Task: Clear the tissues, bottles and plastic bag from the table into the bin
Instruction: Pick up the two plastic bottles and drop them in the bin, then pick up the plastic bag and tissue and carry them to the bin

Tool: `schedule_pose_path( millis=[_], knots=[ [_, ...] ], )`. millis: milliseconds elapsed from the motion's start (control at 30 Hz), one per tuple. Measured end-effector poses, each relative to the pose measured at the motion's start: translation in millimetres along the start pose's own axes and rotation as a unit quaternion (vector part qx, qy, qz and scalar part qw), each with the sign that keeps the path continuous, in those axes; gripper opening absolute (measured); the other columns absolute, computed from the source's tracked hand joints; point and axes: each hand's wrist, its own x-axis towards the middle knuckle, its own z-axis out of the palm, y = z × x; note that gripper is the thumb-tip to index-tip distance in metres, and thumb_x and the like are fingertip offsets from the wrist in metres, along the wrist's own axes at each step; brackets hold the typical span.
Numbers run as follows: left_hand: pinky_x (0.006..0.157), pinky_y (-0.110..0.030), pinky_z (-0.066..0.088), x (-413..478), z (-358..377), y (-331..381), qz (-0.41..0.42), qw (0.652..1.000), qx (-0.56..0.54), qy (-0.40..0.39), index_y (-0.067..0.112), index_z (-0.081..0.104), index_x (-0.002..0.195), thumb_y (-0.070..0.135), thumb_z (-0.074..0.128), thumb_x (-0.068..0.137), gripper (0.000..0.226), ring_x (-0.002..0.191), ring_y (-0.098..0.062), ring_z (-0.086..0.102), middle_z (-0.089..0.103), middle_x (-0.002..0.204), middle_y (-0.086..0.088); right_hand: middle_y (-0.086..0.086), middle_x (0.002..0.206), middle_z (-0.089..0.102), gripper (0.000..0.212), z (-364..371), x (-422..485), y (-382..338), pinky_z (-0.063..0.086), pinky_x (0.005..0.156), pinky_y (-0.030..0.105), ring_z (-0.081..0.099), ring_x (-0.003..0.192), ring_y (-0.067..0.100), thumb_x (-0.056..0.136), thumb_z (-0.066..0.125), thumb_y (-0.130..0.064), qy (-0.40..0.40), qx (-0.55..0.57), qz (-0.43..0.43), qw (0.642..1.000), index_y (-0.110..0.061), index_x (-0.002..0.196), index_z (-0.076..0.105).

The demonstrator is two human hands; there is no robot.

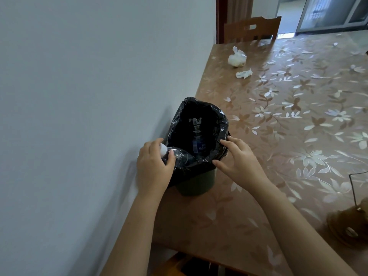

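Bottle step: the left hand [154, 164], curled round the neck of a bottle [179, 156], holds it tilted over the 8 o'clock rim of the bin [196, 186]. The right hand [241, 162] rests spread on the liner [199, 108]. Next likely release, then the plastic bag [237, 57] and tissue [244, 73] at 1 o'clock.

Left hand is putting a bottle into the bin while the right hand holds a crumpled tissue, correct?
No. The left hand does put a bottle into the bin, but the right hand touches the black liner; the crumpled tissue lies farther along the table, per the head view.
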Motion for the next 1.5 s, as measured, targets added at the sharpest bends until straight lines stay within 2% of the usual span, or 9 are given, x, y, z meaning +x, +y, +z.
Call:
schedule_pose_path(
  millis=[167, 300, 500, 633, 900, 1000, 1133, 1300, 1500],
  knots=[
    [0.088, -0.046, 0.045, 0, -5, -5, 0.031, 0.998, 0.05, -0.013, 0.0, 0.057, 0.115, 0.038, 0.046, 0.081, 0.052, 0.105, -0.038, 0.054, 0.058, 0.113, -0.022, 0.01, 0.144, 0.032, 0.062, -3, -4, -5, 0.021, 0.109, 0.047, 0.021, 0.134, 0.026, 0.079, 0.066, -0.037, 0.006, -0.028, -0.002, 1.0, -0.017, 0.133, 0.042],
    [0.091, -0.049, 0.044, -9, -13, 5, 0.086, 0.993, 0.078, -0.007, 0.001, 0.058, 0.113, 0.03, 0.046, 0.082, 0.044, 0.111, -0.04, 0.052, 0.056, 0.117, -0.024, 0.012, 0.143, 0.036, 0.061, -7, -13, -12, 0.023, 0.109, 0.049, 0.024, 0.133, 0.028, 0.078, 0.067, -0.036, 0.017, -0.041, -0.011, 0.999, -0.015, 0.131, 0.044],
    [0.09, -0.044, 0.044, -48, -24, 27, 0.16, 0.986, 0.043, 0.016, 0.003, 0.06, 0.111, 0.019, 0.05, 0.081, 0.035, 0.109, -0.034, 0.053, 0.06, 0.115, -0.02, 0.015, 0.139, 0.041, 0.056, -12, -48, -32, 0.024, 0.107, 0.052, 0.027, 0.132, 0.031, 0.081, 0.065, -0.027, 0.044, -0.071, -0.019, 0.996, -0.011, 0.13, 0.045],
    [0.092, -0.044, 0.045, -81, -29, 35, 0.188, 0.982, 0.013, -0.02, 0.005, 0.061, 0.112, 0.023, 0.048, 0.082, 0.038, 0.112, -0.031, 0.051, 0.061, 0.114, -0.017, 0.02, 0.13, 0.051, 0.046, -9, -89, -42, 0.033, 0.097, 0.063, 0.037, 0.126, 0.039, 0.079, 0.065, -0.022, 0.101, -0.098, -0.012, 0.99, -0.008, 0.122, 0.053],
    [0.093, -0.04, 0.042, -137, -21, 53, 0.23, 0.966, -0.061, -0.103, 0.008, 0.06, 0.113, 0.027, 0.045, 0.083, 0.039, 0.114, -0.029, 0.05, 0.062, 0.114, -0.015, 0.017, 0.135, 0.047, 0.05, -17, -176, -38, 0.03, 0.102, 0.059, 0.034, 0.129, 0.035, 0.081, 0.063, -0.021, 0.129, -0.176, 0.081, 0.972, -0.011, 0.127, 0.048],
    [0.094, -0.043, 0.042, -153, -18, 73, 0.26, 0.952, -0.086, -0.139, 0.008, 0.058, 0.115, 0.027, 0.045, 0.083, 0.04, 0.116, -0.029, 0.049, 0.06, 0.117, -0.015, 0.02, 0.131, 0.05, 0.05, -33, -207, -33, 0.029, 0.099, 0.06, 0.038, 0.126, 0.038, 0.078, 0.067, -0.017, 0.153, -0.2, 0.123, 0.96, -0.008, 0.124, 0.051],
    [0.092, -0.048, 0.044, -171, -12, 109, 0.315, 0.928, -0.115, -0.162, 0.008, 0.057, 0.115, 0.024, 0.049, 0.083, 0.037, 0.114, -0.033, 0.053, 0.061, 0.116, -0.016, 0.021, 0.127, 0.053, 0.051, -55, -243, -20, 0.036, 0.096, 0.061, 0.041, 0.123, 0.04, 0.076, 0.069, -0.016, 0.197, -0.197, 0.168, 0.945, -0.006, 0.123, 0.051],
    [0.091, -0.048, 0.044, -193, 4, 168, 0.378, 0.892, -0.155, -0.192, 0.008, 0.058, 0.114, 0.025, 0.046, 0.082, 0.039, 0.114, -0.033, 0.052, 0.06, 0.116, -0.015, 0.018, 0.124, 0.055, 0.051, -87, -286, 2, 0.036, 0.096, 0.059, 0.047, 0.118, 0.037, 0.079, 0.044, -0.035, 0.245, -0.201, 0.229, 0.921, -0.008, 0.122, 0.053],
    [0.092, -0.045, 0.043, -241, 34, 261, 0.447, 0.844, -0.21, -0.21, 0.008, 0.058, 0.111, 0.024, 0.047, 0.08, 0.036, 0.112, -0.032, 0.053, 0.06, 0.113, -0.015, 0.018, 0.122, 0.057, 0.05, -141, -350, 51, 0.036, 0.095, 0.052, 0.046, 0.119, 0.038, 0.078, 0.046, -0.036, 0.3, -0.216, 0.293, 0.882, -0.008, 0.119, 0.054]
  ],
)
